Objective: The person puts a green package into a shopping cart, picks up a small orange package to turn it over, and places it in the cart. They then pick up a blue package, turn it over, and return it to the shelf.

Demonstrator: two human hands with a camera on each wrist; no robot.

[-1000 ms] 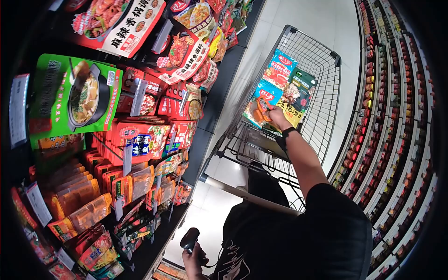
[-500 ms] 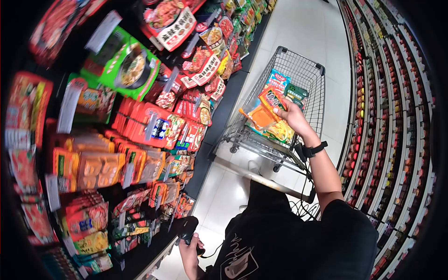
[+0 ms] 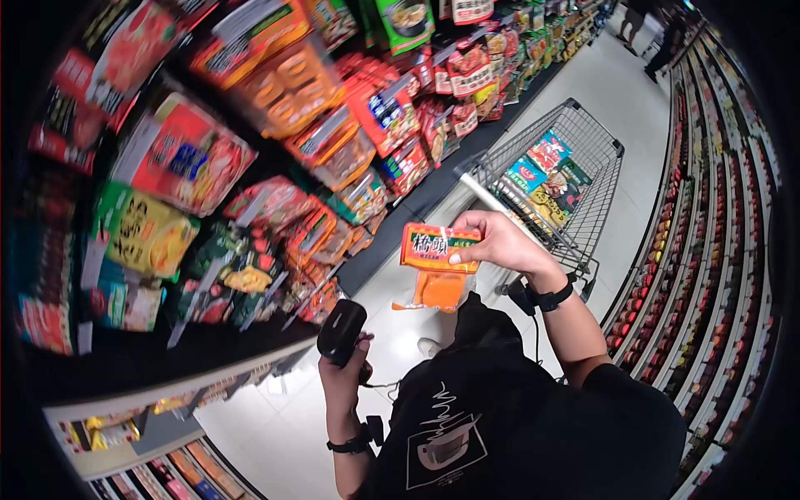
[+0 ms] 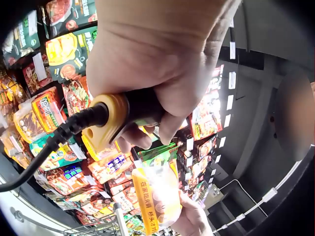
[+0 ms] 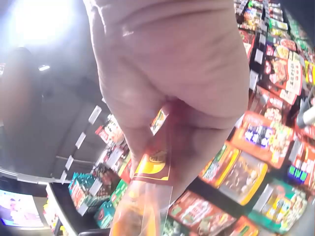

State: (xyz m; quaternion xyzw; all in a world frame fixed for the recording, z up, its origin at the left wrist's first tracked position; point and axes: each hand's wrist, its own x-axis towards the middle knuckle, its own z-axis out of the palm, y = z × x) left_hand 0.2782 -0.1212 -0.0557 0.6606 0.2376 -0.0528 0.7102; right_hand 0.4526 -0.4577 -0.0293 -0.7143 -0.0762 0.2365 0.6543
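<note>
An orange and red packet with a clear lower part [image 3: 439, 289] hangs from the right hand [image 3: 500, 243], which pinches its top edge between thumb and fingers in front of the torso. The right wrist view shows the same packet [image 5: 140, 209] below the right hand [image 5: 172, 83]. Lower left of it, the left hand [image 3: 345, 379] grips a black handheld device [image 3: 342, 332] with a cable. In the left wrist view the left hand [image 4: 152, 64] is curled round the device's dark handle [image 4: 143, 105], and the packet [image 4: 156, 196] appears beyond it.
A wire shopping cart [image 3: 602, 196] holding several packets [image 3: 550, 150] stands ahead, its handle [image 3: 500, 204] close to the right hand. Shelves of hanging packets [image 3: 387, 117] line the left, shelves of jars [image 3: 679, 258] the right. People [image 3: 667, 42] stand far up the aisle.
The right hand has brought the orange packet out from over the cart, back toward the body. The left hand, with the device, has risen slightly. The head view has shifted, showing more of the lower-left shelves.
</note>
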